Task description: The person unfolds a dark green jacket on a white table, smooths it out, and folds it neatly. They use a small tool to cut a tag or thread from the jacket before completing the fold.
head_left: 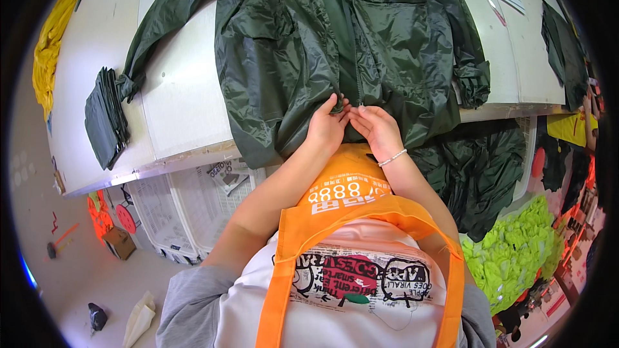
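A shiny dark green jacket point(271, 64) lies front up across the white table, its front parted down the middle and its hem hanging over the near edge. At the bottom of the front opening, my left hand point(327, 127) pinches the left front edge. Close beside it, my right hand point(379, 131) has its fingertips closed on the lower end of the right front edge, where the zipper point(358, 64) runs down. The fingertips of both hands nearly meet. Exactly how the zipper ends sit between them is hidden.
A folded stack of dark green pieces point(106, 119) lies on the table point(184, 96) at left, yellow cloth point(55, 51) farther left. White plastic crates point(184, 209) stand below. At right, dark green garments point(480, 167) and a lime-yellow pile point(512, 251) sit below table height.
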{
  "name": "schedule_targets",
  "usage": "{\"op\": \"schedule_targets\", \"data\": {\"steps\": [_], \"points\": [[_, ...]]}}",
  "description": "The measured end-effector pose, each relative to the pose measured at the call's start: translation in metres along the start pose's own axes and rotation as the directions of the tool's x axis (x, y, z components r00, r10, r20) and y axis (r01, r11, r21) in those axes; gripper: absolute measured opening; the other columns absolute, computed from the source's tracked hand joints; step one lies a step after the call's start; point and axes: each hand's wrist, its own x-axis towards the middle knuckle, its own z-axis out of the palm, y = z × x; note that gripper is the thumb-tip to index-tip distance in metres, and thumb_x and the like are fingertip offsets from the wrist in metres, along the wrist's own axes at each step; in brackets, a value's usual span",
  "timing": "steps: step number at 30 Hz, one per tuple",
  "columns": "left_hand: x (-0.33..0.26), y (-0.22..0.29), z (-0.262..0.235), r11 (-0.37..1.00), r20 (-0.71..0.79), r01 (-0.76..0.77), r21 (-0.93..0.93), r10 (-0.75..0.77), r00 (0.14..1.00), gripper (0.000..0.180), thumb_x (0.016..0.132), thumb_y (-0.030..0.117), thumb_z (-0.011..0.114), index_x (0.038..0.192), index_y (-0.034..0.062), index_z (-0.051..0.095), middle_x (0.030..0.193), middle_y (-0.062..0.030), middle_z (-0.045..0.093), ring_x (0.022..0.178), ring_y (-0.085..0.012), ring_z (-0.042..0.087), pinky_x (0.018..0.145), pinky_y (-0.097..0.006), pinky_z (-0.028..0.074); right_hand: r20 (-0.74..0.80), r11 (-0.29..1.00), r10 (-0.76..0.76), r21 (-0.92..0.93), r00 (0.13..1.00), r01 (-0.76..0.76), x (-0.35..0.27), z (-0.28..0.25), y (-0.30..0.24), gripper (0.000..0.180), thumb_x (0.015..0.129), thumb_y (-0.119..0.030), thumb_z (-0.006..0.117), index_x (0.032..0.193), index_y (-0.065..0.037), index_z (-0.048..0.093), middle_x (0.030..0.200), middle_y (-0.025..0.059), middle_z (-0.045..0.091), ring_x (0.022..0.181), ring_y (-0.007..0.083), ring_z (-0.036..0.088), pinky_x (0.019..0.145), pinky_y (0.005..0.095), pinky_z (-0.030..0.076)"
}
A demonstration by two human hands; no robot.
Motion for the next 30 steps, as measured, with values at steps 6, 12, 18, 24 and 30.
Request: {"op": "schedule_targets", "data": {"steps": [6,12,18,24,30], "points": [[-0.031,-0.001,-0.007,0.953,0.001,-0.094,0.287,0.098,0.995,0.033,0.095,0.024,0.054,0.119,0.0002,0.053,0.12,-0.0113,0.055,0.122,-0.0245,0.044,0.11,-0.039,0.03,-0.053,0.998,0.047,0.042,0.998,-0.045,0.007,-0.012,-0.002,0.007,0.086,-0.005,0.063,0.087,-0.001,0.058,0.096,0.0134,0.067,0.091,0.0201,0.065,0.083,0.0295,0.053],[-0.031,-0.001,-0.004,0.992,0.131,-0.008,0.129,-0.009,0.991,0.037,0.097,0.034,0.046,0.117,0.0035,0.053,0.12,-0.0096,0.056,0.119,-0.022,0.045,0.109,-0.039,0.028,-0.019,0.999,0.05,-0.009,0.999,-0.051,-0.001,-0.003,-0.008,0.007,0.085,-0.004,0.065,0.084,-0.002,0.058,0.091,0.0122,0.067,0.084,0.0183,0.066,0.076,0.0268,0.054],[-0.019,-0.014,-0.013,0.978,0.132,0.057,0.199,-0.084,0.988,0.035,0.097,0.038,0.046,0.113,0.0082,0.053,0.114,-0.0066,0.056,0.112,-0.02,0.046,0.103,-0.038,0.032,-0.051,0.994,-0.02,-0.111,0.999,0.014,-0.009,0.016,-0.009,0.008,0.083,-0.002,0.066,0.08,-0.002,0.058,0.089,0.0107,0.067,0.082,0.0165,0.065,0.073,0.0261,0.053],[-0.012,-0.019,-0.016,0.972,0.154,0.101,0.213,-0.136,0.979,0.034,0.097,0.04,0.046,0.111,0.0103,0.054,0.113,-0.0054,0.055,0.109,-0.0184,0.046,0.1,-0.037,0.033,-0.004,0.998,0.02,-0.053,1.0,-0.02,-0.001,0.015,-0.006,0.009,0.084,-0.004,0.066,0.083,-0.005,0.057,0.087,0.0078,0.065,0.081,0.0166,0.064,0.076,0.0281,0.052],[-0.007,-0.016,-0.024,0.977,0.26,0.103,0.188,-0.15,0.954,0.03,0.096,0.038,0.049,0.106,0.0107,0.057,0.107,-0.0039,0.057,0.104,-0.0179,0.049,0.099,-0.037,0.035,0.049,0.984,0.143,-0.111,0.988,-0.137,0.006,0.004,-0.017,0.01,0.082,-0.004,0.068,0.081,-0.006,0.057,0.078,0.0042,0.064,0.069,0.0115,0.059,0.064,0.0232,0.048]]}}
